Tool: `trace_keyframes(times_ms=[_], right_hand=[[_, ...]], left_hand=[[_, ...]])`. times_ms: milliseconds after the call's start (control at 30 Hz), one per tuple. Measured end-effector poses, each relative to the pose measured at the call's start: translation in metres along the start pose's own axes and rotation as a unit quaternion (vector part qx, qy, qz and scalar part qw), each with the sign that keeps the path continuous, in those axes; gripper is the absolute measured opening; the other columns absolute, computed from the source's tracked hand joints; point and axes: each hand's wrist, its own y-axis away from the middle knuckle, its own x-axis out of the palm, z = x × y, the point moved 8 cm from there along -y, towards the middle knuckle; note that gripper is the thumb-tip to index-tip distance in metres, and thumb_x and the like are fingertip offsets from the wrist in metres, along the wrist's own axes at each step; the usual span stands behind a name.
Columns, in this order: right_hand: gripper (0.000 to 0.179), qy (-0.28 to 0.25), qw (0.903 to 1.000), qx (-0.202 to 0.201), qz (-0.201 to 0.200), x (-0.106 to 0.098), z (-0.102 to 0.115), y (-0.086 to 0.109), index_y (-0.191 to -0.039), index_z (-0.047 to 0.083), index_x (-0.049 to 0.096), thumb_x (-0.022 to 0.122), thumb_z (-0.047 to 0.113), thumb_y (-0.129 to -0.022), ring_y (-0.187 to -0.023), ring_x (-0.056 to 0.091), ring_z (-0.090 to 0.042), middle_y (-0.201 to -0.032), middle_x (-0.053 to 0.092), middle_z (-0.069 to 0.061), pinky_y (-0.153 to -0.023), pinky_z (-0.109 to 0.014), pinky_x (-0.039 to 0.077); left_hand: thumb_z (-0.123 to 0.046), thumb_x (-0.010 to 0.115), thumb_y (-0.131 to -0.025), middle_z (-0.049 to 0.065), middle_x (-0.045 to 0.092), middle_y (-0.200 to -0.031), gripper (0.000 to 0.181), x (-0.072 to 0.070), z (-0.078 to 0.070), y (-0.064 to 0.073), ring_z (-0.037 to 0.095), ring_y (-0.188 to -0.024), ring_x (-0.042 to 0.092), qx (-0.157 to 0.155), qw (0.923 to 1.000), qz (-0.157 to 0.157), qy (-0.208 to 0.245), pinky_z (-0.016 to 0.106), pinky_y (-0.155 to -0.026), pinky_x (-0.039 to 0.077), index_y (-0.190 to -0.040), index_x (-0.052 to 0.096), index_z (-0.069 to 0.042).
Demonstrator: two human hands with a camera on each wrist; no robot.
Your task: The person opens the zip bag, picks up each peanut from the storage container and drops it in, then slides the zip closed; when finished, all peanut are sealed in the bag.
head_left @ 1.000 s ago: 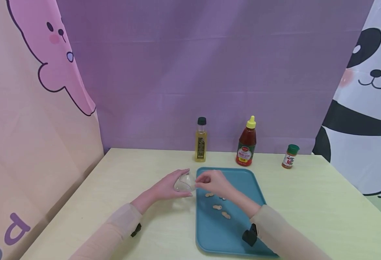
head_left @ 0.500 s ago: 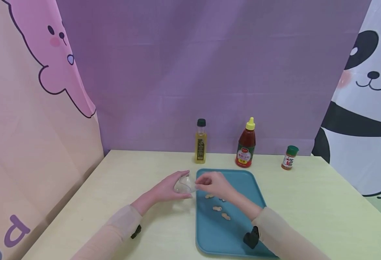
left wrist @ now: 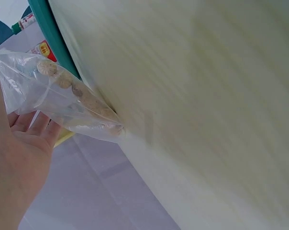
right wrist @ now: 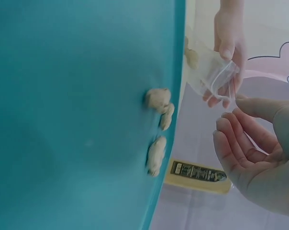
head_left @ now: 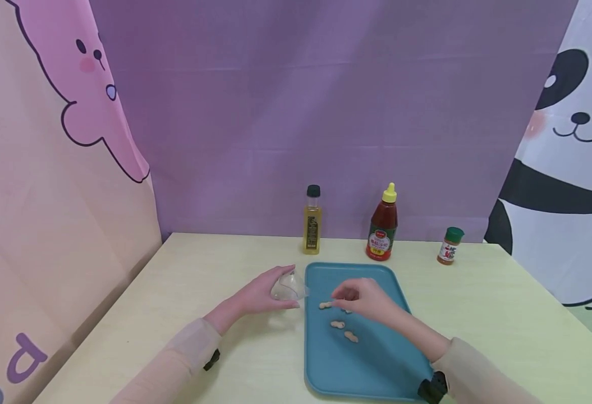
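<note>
My left hand (head_left: 262,290) holds a clear plastic zip bag (left wrist: 34,88) between thumb and fingers, over the table just left of the blue tray. Several peanuts (left wrist: 63,79) show through its lower part. The bag's zip end faces my right hand in the right wrist view. My right hand (head_left: 363,297) hovers above the tray (head_left: 356,367), apart from the bag, with fingers loosely bent and thumb near the index fingertip. Nothing is visible in its grasp. Several unshelled peanuts (head_left: 337,324) lie on the tray, one of them partly hidden by my right hand.
Along the table's back stand an oil bottle (head_left: 312,227) with a dark cap, a red sauce bottle (head_left: 382,227) with a yellow nozzle, and a small green-capped shaker (head_left: 449,247). A purple cloth (head_left: 275,112) hangs behind the table (head_left: 174,269).
My right hand was at the bag's edge; it has drawn away to the right and slightly nearer, over the tray. The left hand and bag have hardly moved.
</note>
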Motion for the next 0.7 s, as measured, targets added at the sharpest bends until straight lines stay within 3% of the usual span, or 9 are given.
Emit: trace_keyframes(times_ms=[233, 700], right_hand=[[0.022, 0.014, 0.9998, -0.007, 0.012, -0.002, -0.01, 0.018, -0.097, 0.004, 0.071, 0.069, 0.022, -0.085, -0.068, 0.059, -0.004, -0.084, 0.07, -0.001, -0.059, -0.018, 0.05], [0.015, 0.004, 0.9966, 0.007, 0.082, 0.019, -0.028, 0.039, -0.092, 0.01, 0.071, 0.071, 0.021, -0.083, -0.062, 0.056, -0.002, -0.08, 0.068, 0.004, -0.056, -0.019, 0.048]], left_hand=[[-0.054, 0.071, -0.076, 0.001, 0.039, -0.147, 0.089, 0.002, 0.002, -0.001, 0.02, -0.136, 0.036, -0.004, 1.0, 0.001, -0.004, 0.039, -0.112, 0.032, -0.146, 0.033, -0.016], [-0.054, 0.071, -0.076, 0.001, 0.04, -0.147, 0.088, 0.002, 0.003, -0.001, 0.021, -0.136, 0.036, -0.01, 0.9999, 0.001, -0.006, 0.04, -0.111, 0.033, -0.146, 0.033, -0.017]])
